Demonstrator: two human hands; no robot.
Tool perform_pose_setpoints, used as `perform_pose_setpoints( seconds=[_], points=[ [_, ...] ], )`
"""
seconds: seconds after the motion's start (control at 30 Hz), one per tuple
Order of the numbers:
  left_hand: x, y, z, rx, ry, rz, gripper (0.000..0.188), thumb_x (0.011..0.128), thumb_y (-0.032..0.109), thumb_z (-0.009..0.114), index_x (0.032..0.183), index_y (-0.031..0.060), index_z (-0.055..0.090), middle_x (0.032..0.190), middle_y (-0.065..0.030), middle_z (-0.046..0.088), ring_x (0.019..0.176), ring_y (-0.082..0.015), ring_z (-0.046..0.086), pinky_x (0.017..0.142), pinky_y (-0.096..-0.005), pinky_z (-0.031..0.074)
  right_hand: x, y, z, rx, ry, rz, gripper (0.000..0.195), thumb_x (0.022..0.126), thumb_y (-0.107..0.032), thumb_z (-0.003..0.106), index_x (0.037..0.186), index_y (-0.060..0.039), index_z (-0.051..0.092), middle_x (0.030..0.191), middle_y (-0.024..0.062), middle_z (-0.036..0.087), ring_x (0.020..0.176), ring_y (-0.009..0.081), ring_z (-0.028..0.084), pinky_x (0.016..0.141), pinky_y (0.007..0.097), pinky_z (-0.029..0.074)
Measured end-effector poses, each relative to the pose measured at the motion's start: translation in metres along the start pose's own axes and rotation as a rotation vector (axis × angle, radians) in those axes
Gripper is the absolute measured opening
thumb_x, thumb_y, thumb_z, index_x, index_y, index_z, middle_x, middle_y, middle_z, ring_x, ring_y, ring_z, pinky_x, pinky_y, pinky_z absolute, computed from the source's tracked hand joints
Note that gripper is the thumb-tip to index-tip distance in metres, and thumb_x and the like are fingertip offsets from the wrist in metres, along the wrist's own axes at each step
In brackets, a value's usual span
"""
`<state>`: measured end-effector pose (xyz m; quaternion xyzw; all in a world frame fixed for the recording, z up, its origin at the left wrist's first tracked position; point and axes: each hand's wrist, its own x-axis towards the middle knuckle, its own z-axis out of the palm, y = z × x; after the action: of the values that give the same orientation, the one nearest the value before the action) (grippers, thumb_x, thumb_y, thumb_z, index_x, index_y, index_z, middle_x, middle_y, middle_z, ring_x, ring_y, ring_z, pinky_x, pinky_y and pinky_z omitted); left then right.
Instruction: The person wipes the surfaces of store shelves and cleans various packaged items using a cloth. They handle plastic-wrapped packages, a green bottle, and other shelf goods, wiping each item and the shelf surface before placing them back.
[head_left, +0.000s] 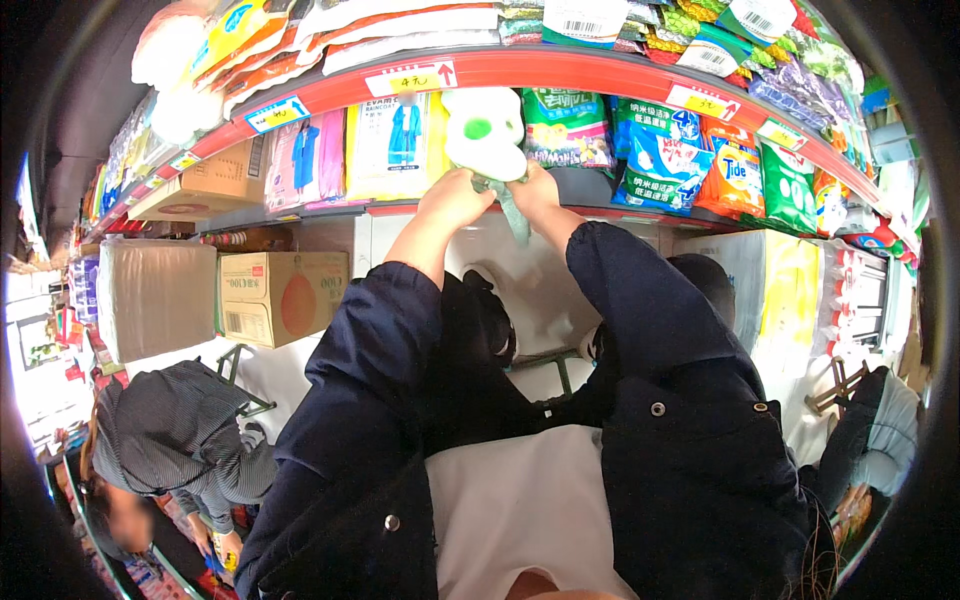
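My left hand (454, 199) and my right hand (537, 193) are close together at the lower shelf's front edge. Both have their fingers closed on a grey-green cloth (513, 212), whose narrow end hangs down between them. Right above, and partly behind my fingers, is a white rounded item (484, 154) with green round patches; its exact kind is unclear. Left of it stands a yellow-edged raincoat packet (390, 146). To its right is a green and purple bag (568, 131), with a bare stretch of dark shelf (589, 184) below.
A red shelf edge (555, 66) with price tags curves above my hands. Blue detergent bags (661, 161) and an orange Tide bag (733, 174) stand rightward. Cardboard boxes (279, 296) sit low on the left. Two other people bend behind me, one in a striped top (180, 427).
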<state>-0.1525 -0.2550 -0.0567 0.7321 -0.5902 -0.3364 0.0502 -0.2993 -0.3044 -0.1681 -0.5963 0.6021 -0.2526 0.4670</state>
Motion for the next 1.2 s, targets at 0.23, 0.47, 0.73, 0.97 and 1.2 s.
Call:
perform_pose_setpoints(
  seconds=[0.23, 0.47, 0.73, 0.97, 1.2],
  points=[
    [0.003, -0.009, 0.006, -0.062, 0.115, 0.101, 0.057, 0.082, 0.034, 0.068, 0.126, -0.0025, 0.057, 0.124, -0.0262, 0.061, 0.118, -0.0379, 0.058, 0.100, -0.0411, 0.044, 0.010, -0.010, 0.008, 0.023, -0.019, -0.066, 0.038, 0.085, -0.030, 0.067, 0.113, -0.0056, 0.063, 0.108, 0.0218, 0.068, 0.104, 0.0386, 0.064, 0.090, 0.0447, 0.049],
    [0.013, -0.013, 0.008, -0.198, 0.052, -0.013, 0.063, 0.085, 0.033, 0.069, 0.136, 0.0014, 0.048, 0.124, -0.0233, 0.060, 0.117, -0.0317, 0.058, 0.094, -0.0391, 0.050, 0.038, -0.009, -0.013, -0.222, -0.190, -0.260, 0.039, 0.083, -0.018, 0.063, 0.118, -0.0044, 0.057, 0.109, 0.0229, 0.066, 0.105, 0.0402, 0.062, 0.090, 0.0470, 0.049],
    [0.021, 0.000, 0.011, -1.381, 0.008, -0.325, 0.053, 0.089, 0.015, 0.068, 0.133, -0.0025, 0.044, 0.128, -0.0158, 0.053, 0.116, -0.0350, 0.055, 0.094, -0.0477, 0.052, 0.057, -0.037, -0.065, -0.445, -0.281, -0.145, 0.058, 0.080, -0.022, 0.066, 0.135, -0.0083, 0.050, 0.120, 0.0218, 0.064, 0.111, 0.0382, 0.061, 0.093, 0.0458, 0.050],
    [0.045, 0.003, 0.036, -1.493, 0.050, -0.311, 0.043, 0.085, 0.006, 0.070, 0.123, -0.0004, 0.051, 0.121, -0.0152, 0.057, 0.115, -0.0352, 0.056, 0.099, -0.0481, 0.049, 0.080, -0.032, -0.038, -0.349, -0.065, -0.317, 0.062, 0.084, -0.023, 0.061, 0.142, -0.0122, 0.043, 0.123, 0.0235, 0.060, 0.115, 0.0404, 0.058, 0.097, 0.0478, 0.048],
    [0.064, 0.015, 0.052, -1.460, 0.160, -0.295, 0.048, 0.074, -0.004, 0.076, 0.116, 0.0042, 0.055, 0.113, -0.0090, 0.061, 0.107, -0.0233, 0.059, 0.089, -0.0390, 0.051, 0.118, -0.026, -0.019, -0.383, -0.137, -0.234, 0.044, 0.088, -0.033, 0.056, 0.120, -0.0018, 0.060, 0.118, 0.0283, 0.061, 0.112, 0.0418, 0.058, 0.093, 0.0488, 0.047]
  ],
)
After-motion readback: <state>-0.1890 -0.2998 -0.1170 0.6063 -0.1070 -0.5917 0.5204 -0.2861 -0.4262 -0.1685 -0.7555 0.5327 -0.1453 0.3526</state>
